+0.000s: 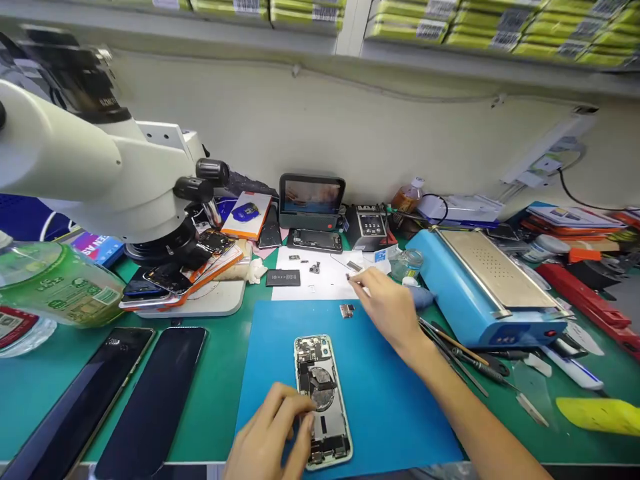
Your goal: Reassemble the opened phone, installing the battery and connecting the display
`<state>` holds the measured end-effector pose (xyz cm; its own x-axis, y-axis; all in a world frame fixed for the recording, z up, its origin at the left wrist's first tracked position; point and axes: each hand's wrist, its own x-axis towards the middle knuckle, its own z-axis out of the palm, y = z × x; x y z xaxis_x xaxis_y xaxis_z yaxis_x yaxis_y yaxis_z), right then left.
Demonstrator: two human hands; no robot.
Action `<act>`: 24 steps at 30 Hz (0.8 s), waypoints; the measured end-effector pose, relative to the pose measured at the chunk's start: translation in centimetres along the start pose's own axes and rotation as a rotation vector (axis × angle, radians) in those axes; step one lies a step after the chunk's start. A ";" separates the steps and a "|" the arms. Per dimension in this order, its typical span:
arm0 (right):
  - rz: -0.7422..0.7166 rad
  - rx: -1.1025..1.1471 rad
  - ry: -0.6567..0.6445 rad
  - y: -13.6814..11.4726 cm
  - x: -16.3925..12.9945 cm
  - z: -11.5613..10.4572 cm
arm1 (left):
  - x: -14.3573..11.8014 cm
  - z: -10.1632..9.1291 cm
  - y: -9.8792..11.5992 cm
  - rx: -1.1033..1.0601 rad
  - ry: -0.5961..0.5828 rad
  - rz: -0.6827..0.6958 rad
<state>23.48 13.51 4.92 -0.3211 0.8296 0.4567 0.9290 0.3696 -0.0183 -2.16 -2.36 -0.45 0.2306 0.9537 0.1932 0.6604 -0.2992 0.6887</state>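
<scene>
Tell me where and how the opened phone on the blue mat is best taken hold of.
Probably best: hold the opened phone by both long edges of its pale frame, coming from above and pinching across its narrow width. It lies flat on the blue mat with exposed components facing up, so the outer edges seem safer than the inside.

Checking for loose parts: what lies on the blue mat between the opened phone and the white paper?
In the head view, a small silvery part lies there on the blue mat, nearer the white paper than the opened phone.
</scene>
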 end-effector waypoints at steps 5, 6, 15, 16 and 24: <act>-0.076 0.166 0.215 -6.7 -4.0 -2.0 | 1.2 -1.5 -0.8 0.036 0.057 -0.051; -0.103 0.191 0.214 -8.1 -4.7 -1.8 | 1.5 -1.6 -0.9 0.046 0.067 -0.057; -0.108 0.271 0.093 -11.0 -6.2 0.9 | 3.9 -1.2 -1.9 0.094 0.035 -0.055; -0.106 0.282 0.077 -11.0 -6.2 1.0 | 3.9 -1.2 -2.1 0.102 0.026 -0.052; -0.008 0.363 -0.006 -11.5 -6.7 1.2 | 3.3 -0.5 -2.7 0.298 0.034 0.032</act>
<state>14.76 4.24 1.04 -0.3300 0.8285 0.4524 0.8011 0.4993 -0.3301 -3.55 1.65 -1.32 0.2342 0.9425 0.2383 0.8352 -0.3205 0.4470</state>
